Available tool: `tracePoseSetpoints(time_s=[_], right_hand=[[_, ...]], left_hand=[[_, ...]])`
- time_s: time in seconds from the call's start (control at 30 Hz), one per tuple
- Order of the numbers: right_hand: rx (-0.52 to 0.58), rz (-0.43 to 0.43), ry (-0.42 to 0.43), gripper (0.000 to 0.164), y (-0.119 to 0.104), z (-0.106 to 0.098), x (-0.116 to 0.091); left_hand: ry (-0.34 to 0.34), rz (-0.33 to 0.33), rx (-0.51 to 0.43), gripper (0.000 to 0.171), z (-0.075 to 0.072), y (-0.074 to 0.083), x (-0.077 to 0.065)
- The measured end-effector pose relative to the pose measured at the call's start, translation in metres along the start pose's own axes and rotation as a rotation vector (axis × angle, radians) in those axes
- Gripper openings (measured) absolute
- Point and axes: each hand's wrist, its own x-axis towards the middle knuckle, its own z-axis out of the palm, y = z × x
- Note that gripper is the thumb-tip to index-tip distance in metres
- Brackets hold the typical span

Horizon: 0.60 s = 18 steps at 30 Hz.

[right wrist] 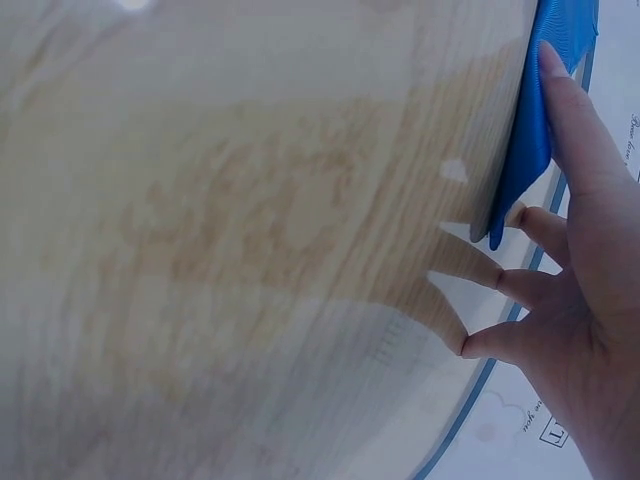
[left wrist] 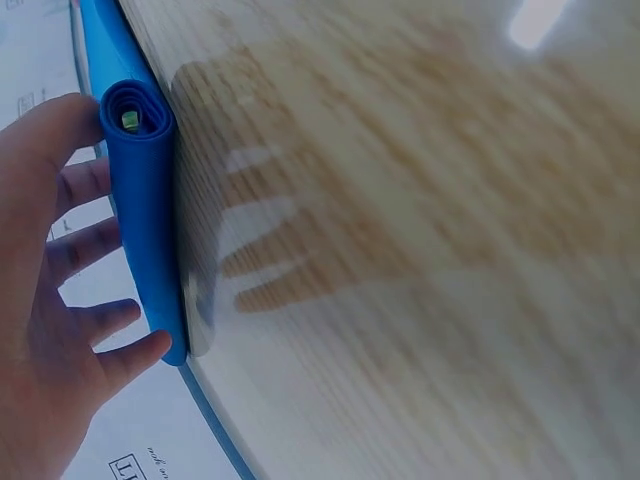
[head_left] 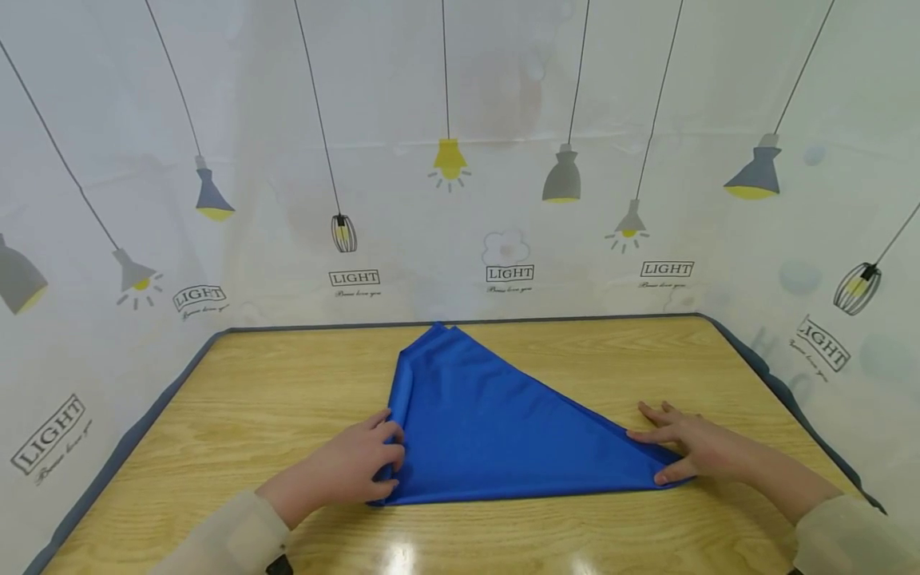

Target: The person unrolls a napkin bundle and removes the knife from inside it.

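Observation:
A blue cloth (head_left: 481, 423) lies folded on the wooden table, its straight edge toward me and a point at the far side. Its left side is rolled; the left wrist view shows the roll's coiled end (left wrist: 138, 110), with a small green and white bit inside. Spread along that roll, the fingers and thumb of my left hand (head_left: 352, 463) touch it from the outer side. My right hand (head_left: 707, 447) rests over the narrow right corner, thumb and a finger on the cloth. In the right wrist view, other fingertips of that hand touch the tabletop beside the corner (right wrist: 515, 185).
The glossy wooden table (head_left: 287, 375) reflects the hands and has a dark trim (head_left: 575, 320) along its edges. A white covering (head_left: 402, 104) printed with hanging lamps and the word LIGHT stands around the back and both sides.

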Motion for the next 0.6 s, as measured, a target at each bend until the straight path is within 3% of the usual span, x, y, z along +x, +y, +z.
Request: tracePoseSetpoints(time_s=[0.27,0.6], right_hand=[[-0.006,-0.011,0.012,0.072,0.0055,0.002,0.001],[-0.002,0.012,0.001,0.073,0.0044,0.0006,0.0012]], left_hand=[[0.002,0.014,0.055,0.023,0.0015,-0.0009,-0.0014],[0.02,-0.003,0.031,0.008,0.0029,-0.0056,-0.0081]])
